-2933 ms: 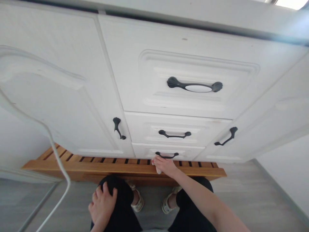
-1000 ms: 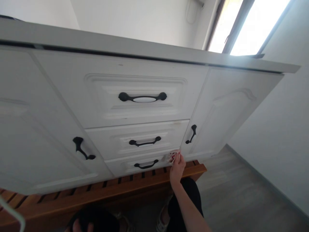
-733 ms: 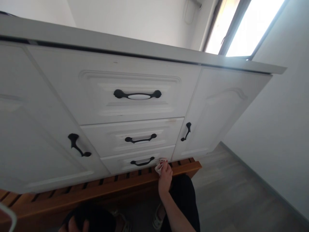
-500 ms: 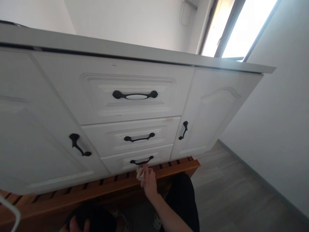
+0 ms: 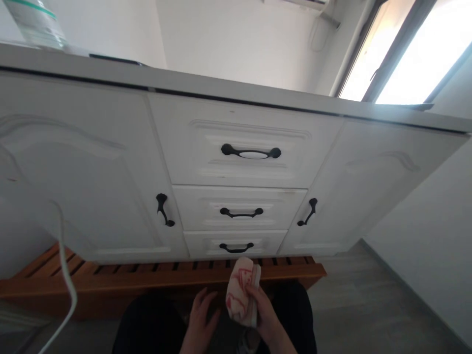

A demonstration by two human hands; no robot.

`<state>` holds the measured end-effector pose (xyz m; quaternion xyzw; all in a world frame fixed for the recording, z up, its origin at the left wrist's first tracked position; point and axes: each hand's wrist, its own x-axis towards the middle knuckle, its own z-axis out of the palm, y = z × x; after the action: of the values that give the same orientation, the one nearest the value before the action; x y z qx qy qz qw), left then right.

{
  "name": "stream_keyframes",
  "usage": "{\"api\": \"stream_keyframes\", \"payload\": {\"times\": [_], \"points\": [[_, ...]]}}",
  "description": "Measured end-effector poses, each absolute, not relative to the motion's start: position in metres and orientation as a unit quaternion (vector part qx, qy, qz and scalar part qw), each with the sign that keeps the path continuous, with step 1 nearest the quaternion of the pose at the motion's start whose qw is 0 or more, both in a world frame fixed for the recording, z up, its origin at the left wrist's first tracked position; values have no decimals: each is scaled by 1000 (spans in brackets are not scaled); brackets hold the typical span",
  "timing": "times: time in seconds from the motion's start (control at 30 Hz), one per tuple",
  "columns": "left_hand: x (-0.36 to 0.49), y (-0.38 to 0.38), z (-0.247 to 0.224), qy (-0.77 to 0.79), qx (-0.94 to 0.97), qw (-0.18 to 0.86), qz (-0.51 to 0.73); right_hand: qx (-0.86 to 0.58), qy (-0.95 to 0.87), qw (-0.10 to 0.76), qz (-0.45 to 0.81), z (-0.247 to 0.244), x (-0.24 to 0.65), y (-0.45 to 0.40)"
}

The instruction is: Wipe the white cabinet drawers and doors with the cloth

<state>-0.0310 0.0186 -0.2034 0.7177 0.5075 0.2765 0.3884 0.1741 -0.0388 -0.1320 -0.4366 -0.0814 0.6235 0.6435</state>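
Observation:
My right hand grips a folded pale cloth with red line drawings on it. The thumb presses on its right side, and the cloth is upright just below the bottom drawer's black handle. To the left of the cloth, my left hand is open and empty, its fingers apart, between my knees. Above both hands rises the white cabinet with three closed drawers, among them the bottom drawer and the top drawer.
A slatted wooden bench runs along the cabinet's foot, in front of my knees. A white cable hangs at the left. On the countertop are a clear container and a thin dark flat object. A window is at upper right.
My right hand has drawn the cloth back from the bottom handle, and more of it shows now. My left hand has come up from the lower edge. The view has shifted left.

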Motion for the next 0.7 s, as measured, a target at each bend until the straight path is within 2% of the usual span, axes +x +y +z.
{"api": "stream_keyframes", "payload": {"times": [0.07, 0.13, 0.27, 0.4, 0.6, 0.7], "points": [[-3, 12, -157, 474, 676, 442, 352, -438, -60, 645, 623, -106, 176, -38], [13, 11, -112, 449, 663, 451, 393, -448, -72, 657, 602, -86, 175, -36], [23, 14, -63, 397, 654, 537, 355, -480, -152, 646, 574, -63, 169, -38], [25, 12, -69, 393, 640, 570, 335, -518, -247, 602, 555, -59, 163, -43], [11, 17, -87, 452, 561, 617, 317, -561, -186, 604, 535, -68, 174, -44], [5, 23, -85, 475, 556, 603, 319, -563, -178, 606, 533, -73, 183, -49]]}}
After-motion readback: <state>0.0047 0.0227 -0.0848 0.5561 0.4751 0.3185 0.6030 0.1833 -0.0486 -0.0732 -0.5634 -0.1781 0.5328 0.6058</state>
